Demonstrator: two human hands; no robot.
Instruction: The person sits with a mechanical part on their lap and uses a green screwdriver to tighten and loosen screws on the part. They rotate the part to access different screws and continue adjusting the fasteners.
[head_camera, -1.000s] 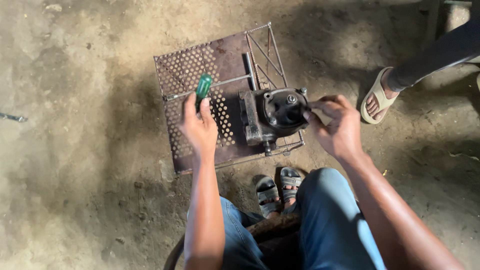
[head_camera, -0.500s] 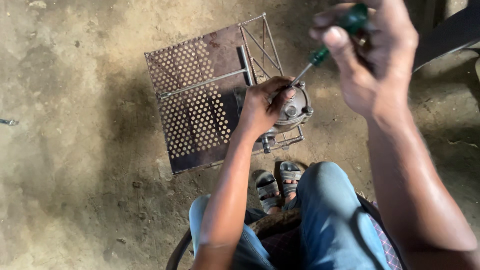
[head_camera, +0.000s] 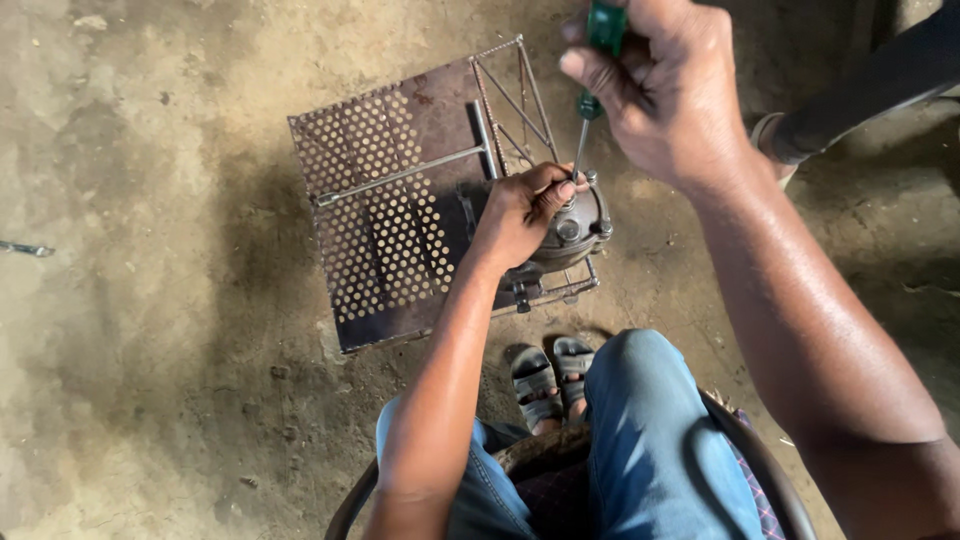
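So the motor part (head_camera: 575, 225), a round grey metal piece w/ bolts around the rim, is sitting on the right front corner of a rusty metal stand (head_camera: 400, 200) on the dirt floor (head_camera: 150, 300). Stand is having a plate full of small holes, a thin bar across, and a wire frame at the back. No labels or packages are showing. Left hand (head_camera: 520, 215) is reaching down w/ arm straight, fingers curled on top of the motor part and pinching near the tip of the screwdriver (head_camera: 592, 90). Right hand (head_camera: 665, 90) is raised close to the camera, closed tight around the green handle, shaft pointing down to the motor part. Knees in blue jeans (head_camera: 660, 430) and sandals (head_camera: 550, 375) are below.
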